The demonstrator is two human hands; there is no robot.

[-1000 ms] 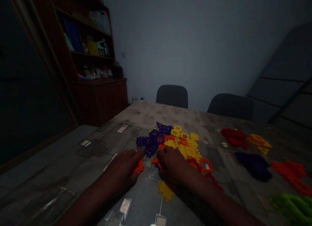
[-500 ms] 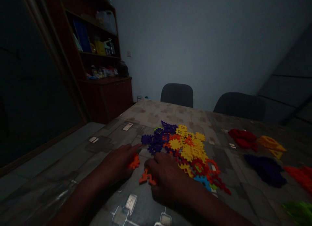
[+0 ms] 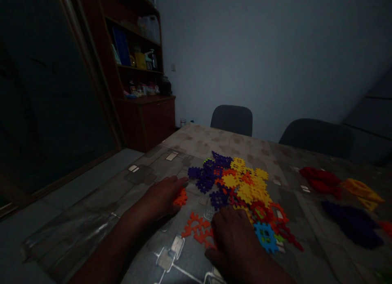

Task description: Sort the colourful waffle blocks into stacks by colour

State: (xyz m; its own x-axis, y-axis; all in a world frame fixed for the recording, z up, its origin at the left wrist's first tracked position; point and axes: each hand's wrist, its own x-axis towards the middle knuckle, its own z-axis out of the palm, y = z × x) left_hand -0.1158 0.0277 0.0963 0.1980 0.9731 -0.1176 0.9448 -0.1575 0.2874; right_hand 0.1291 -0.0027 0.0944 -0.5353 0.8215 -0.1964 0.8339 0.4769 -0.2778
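Note:
My left hand (image 3: 162, 197) is bent over an orange toothed plastic building piece (image 3: 180, 197), its fingers closed around it near the table top. Much of that piece is hidden under the fingers. My right hand (image 3: 234, 233) has curled fingers, with thumb and forefinger at the right edge of orange toothed pieces (image 3: 196, 226) lying on the table. Just beyond my right hand spreads a pile of interlocking pieces: purple ones (image 3: 205, 177), yellow ones (image 3: 245, 190) and red ones (image 3: 261, 212). A blue square piece (image 3: 266, 237) lies right of that hand.
The table (image 3: 153, 169) has a patterned cover. On its right side sit separate heaps: red (image 3: 320, 181), yellow (image 3: 363, 192) and dark blue (image 3: 352, 224). Two chairs (image 3: 232, 118) stand at the far side. A wooden cabinet (image 3: 159, 118) is at the back left.
The view has turned slightly left. My right hand has shifted right and nearer to me, uncovering more of the orange pieces and a purple one. The left hand stays at its orange piece.

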